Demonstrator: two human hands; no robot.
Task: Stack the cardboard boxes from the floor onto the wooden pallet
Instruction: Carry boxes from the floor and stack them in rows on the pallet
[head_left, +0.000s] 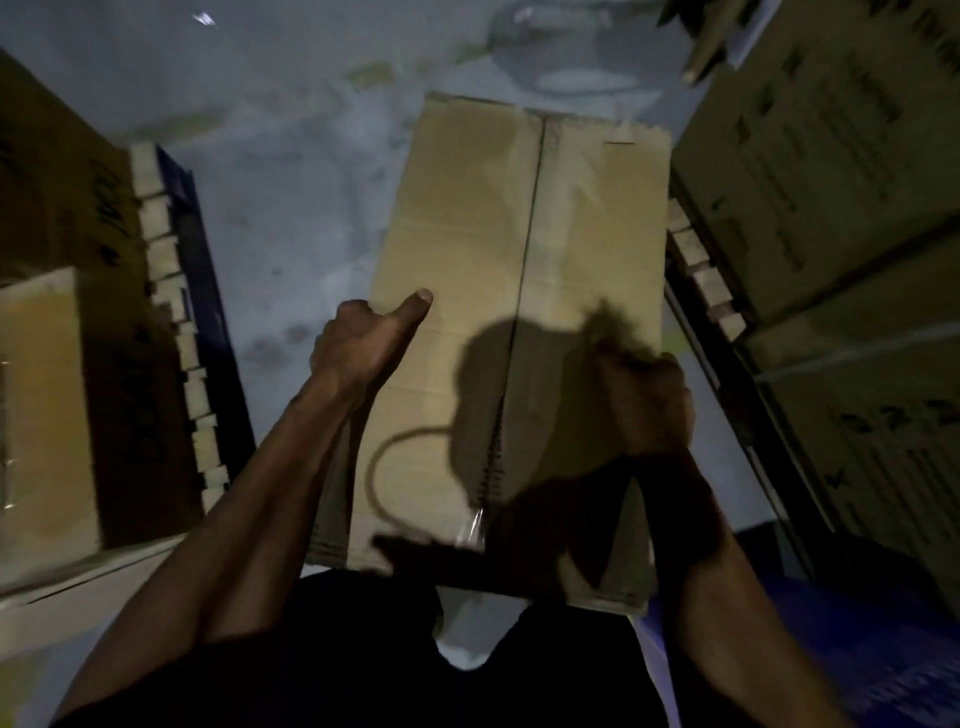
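The long tan cardboard box (498, 322), seam running away from the person, sits between both hands: left hand (363, 343) clasps its left edge, right hand (649, 400), blurred, seemingly grips the right

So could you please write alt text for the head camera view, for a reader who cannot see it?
A person holds a long cardboard box in front of the body, left hand on its left edge with thumb on top, right hand gripping its right edge. Stacked cardboard boxes stand at both sides on a dim grey floor.
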